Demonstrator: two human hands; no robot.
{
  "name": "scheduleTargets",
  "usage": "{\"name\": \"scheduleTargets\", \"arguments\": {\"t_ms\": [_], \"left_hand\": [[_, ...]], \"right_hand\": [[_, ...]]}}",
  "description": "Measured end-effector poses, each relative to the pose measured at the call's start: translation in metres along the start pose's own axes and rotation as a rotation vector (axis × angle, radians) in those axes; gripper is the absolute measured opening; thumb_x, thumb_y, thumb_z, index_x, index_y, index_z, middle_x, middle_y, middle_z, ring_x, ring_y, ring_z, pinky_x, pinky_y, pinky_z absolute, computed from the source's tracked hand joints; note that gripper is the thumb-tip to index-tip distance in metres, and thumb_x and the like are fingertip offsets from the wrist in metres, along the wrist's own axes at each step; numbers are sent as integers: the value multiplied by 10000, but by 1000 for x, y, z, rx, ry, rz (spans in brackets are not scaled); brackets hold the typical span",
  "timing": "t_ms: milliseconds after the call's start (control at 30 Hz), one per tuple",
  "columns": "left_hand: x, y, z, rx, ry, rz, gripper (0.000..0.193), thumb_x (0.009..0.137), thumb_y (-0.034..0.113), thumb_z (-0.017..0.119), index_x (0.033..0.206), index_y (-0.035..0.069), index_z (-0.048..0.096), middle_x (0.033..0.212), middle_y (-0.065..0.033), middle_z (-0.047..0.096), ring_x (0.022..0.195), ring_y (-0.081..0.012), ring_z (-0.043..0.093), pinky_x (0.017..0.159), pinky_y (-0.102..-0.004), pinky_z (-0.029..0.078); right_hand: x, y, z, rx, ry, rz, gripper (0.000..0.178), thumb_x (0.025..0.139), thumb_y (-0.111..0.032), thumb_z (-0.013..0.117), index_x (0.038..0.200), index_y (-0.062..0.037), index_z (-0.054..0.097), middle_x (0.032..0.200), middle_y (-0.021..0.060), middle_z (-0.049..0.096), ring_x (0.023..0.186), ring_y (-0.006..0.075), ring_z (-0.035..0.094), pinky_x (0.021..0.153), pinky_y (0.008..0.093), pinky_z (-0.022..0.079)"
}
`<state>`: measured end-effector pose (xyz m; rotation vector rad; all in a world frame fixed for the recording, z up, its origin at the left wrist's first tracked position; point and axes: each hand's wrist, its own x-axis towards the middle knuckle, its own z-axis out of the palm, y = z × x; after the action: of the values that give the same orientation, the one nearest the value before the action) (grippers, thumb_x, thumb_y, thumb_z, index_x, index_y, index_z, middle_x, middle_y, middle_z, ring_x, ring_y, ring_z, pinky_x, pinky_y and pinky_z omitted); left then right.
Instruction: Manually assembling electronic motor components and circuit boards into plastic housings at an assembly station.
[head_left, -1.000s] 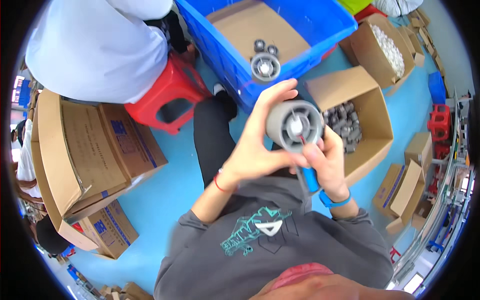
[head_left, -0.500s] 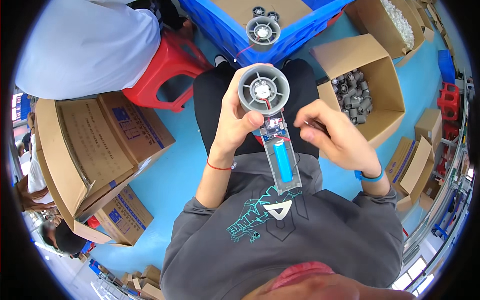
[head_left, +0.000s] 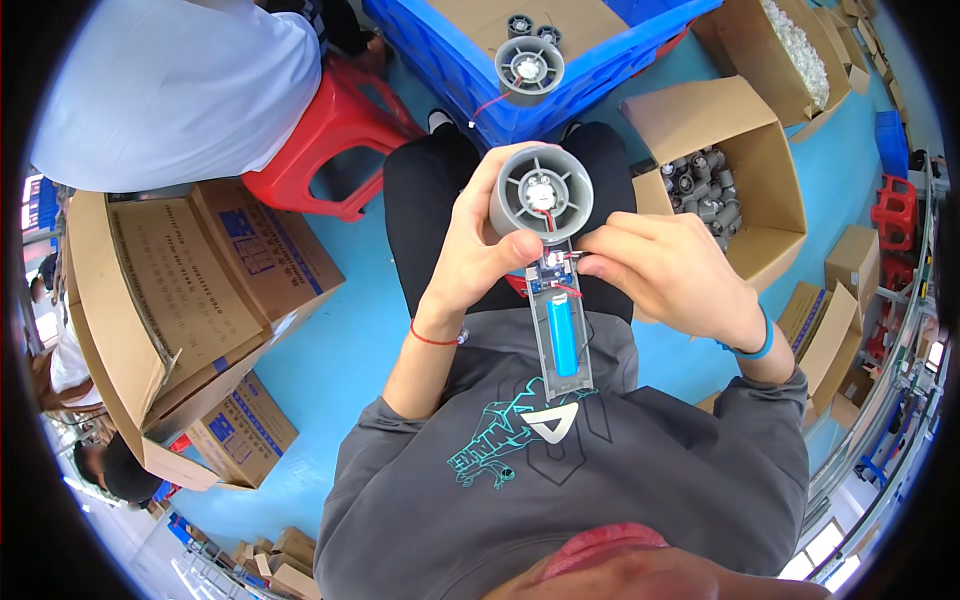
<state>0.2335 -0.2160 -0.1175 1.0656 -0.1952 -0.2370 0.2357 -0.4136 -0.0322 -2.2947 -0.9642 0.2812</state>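
My left hand (head_left: 484,240) is closed around a grey fan housing (head_left: 584,192), whose round spoked head faces up with a white piece and red wire at its centre. From that head an open grey handle shell (head_left: 579,378) runs toward my chest. Inside the shell lie a small blue circuit board (head_left: 551,277) and a blue cylindrical battery (head_left: 564,335). My right hand (head_left: 665,262) pinches a thin, dark thing at the board's right edge, just below the round head. The fingers cover most of it, so its kind is hidden.
Ahead, a second round grey fan housing (head_left: 529,70) with a red wire sits at the edge of a blue crate (head_left: 450,75). At right, a cardboard box (head_left: 765,190) holds several grey parts (head_left: 708,190). Left are a red stool (head_left: 305,165), a seated person (head_left: 185,90) and cardboard boxes (head_left: 150,310).
My right hand has moved left and in to the circuit board with the thin thing. The fan housing in my left hand has shifted slightly right and toward me.
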Motion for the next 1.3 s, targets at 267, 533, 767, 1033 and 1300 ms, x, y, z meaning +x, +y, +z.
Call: {"name": "scheduleTargets", "arguments": {"t_ms": [267, 533, 767, 1033, 1300], "left_hand": [[0, 9, 5, -44, -39, 2, 798, 694, 375, 830, 1292, 5, 453, 1162, -72, 563, 1084, -146, 541, 943, -295, 427], [-5, 17, -3, -118, -13, 21, 809, 652, 340, 810, 1277, -8, 433, 1146, -129, 564, 1020, -189, 591, 901, -314, 479], [-15, -2, 25, -180, -357, -32, 938, 576, 597, 815, 1233, 1, 511, 1404, -216, 393, 1352, -346, 337, 1095, -450, 279], [5, -20, 15, 13, -324, -13, 843, 612, 426, 866, 1260, 33, 496, 1258, -100, 404, 1208, -220, 448, 1023, -338, 355], [20, -21, 11, 344, -195, 142, 955, 534, 480, 875, 1284, 31, 493, 1272, -95, 408, 1141, -200, 459, 974, -331, 380]], "right_hand": [[-3, 2, 0, -12, 2, -13, 106, 800, -119, 682, 862, -49, 632, 729, 74, 595, 616, 263, 583, 500, 352, 443], [-27, 18, 16, 356, 77, 137, 104, 917, -114, 563, 950, -28, 612, 803, 90, 651, 711, 192, 638, 615, 278, 481], [-23, 13, 40, 810, 668, 276, 320, 986, -279, 478, 977, -18, 662, 1370, 160, 453, 1253, 216, 424, 1024, 378, 331], [-6, 31, 68, 953, 676, 381, 541, 1014, -414, 348, 1414, -50, 348, 1423, 109, 383, 1239, 196, 430, 985, 346, 417], [-36, 13, 80, 1659, 140, 464, 581, 974, -564, 318, 1207, -48, 449, 954, 88, 624, 770, 162, 647, 725, 287, 521]]}}
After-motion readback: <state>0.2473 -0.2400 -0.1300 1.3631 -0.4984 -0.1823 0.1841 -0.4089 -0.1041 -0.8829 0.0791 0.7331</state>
